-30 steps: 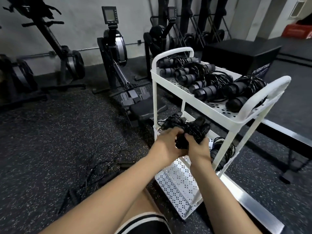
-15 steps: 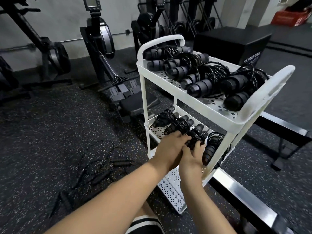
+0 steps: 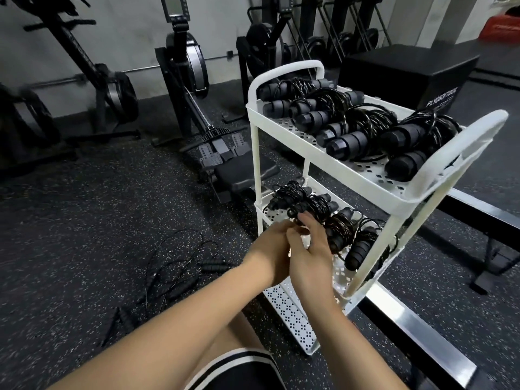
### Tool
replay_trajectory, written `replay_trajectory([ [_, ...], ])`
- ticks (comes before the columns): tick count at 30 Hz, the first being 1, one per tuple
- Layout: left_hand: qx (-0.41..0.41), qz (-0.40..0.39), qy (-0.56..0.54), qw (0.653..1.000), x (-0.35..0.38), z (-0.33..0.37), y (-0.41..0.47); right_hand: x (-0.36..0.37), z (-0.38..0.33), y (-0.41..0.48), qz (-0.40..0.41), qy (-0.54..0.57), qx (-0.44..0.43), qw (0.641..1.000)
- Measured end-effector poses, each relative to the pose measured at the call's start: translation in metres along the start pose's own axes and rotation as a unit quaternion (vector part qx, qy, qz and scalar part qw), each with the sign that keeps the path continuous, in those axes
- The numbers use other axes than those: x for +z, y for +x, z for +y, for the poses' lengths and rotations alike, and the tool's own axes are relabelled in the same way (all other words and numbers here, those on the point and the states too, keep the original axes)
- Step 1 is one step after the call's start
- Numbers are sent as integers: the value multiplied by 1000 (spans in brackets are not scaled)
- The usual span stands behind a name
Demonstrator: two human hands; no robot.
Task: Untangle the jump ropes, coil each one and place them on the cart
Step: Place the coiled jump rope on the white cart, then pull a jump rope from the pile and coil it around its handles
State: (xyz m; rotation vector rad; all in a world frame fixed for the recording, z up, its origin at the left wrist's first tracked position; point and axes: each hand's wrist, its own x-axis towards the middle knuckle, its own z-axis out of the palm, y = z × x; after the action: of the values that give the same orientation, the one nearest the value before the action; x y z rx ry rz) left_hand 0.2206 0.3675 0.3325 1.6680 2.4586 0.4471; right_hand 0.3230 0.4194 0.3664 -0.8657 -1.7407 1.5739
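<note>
"How are the jump ropes looking?"

"Several coiled ropes [image 3: 340, 226] are lying side by side on the middle shelf [image 3: 275, 213] of the white cart [image 3: 255, 153], black cord wound round thick handles. More are filling the top shelf [image 3: 323, 161]. A tangled bunch [image 3: 180, 263] is lying loose on the floor [image 3: 84, 220]."

"And the hands?"

"The right hand [image 3: 312, 249] is reaching in, fingers [image 3: 305, 220] fairly straight, tips touching a coil. The left hand [image 3: 271, 249] is pressing against it, curled; whether it is pinching cord I cannot tell."

"Anything blocking?"

"The top shelf is overhanging the coils, and the slanted side frame [image 3: 394, 235] is crossing the rightmost one. A rowing machine [image 3: 185, 60] is standing behind."
</note>
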Motion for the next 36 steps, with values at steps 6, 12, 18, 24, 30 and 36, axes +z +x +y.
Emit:
replay_trajectory([
  [6,-158,111,-177,965,-31,-56,-67,14,-7,-13,-93,-66,-26,993],
  [12,-300,127,-224,919,-28,-152,-147,70,17,-17,-199,-142,-6,970],
  [18,-419,110,-252,866,17,-238,-191,138,86,6,-321,-207,57,922],
  [24,-492,10,-265,829,106,-311,-215,196,184,46,-348,-180,219,894],
  [30,-584,-71,-254,767,196,-372,-240,231,270,55,-353,-191,325,857],
  [36,-641,-133,-276,703,269,-410,-247,254,319,48,-386,-228,359,819],
])
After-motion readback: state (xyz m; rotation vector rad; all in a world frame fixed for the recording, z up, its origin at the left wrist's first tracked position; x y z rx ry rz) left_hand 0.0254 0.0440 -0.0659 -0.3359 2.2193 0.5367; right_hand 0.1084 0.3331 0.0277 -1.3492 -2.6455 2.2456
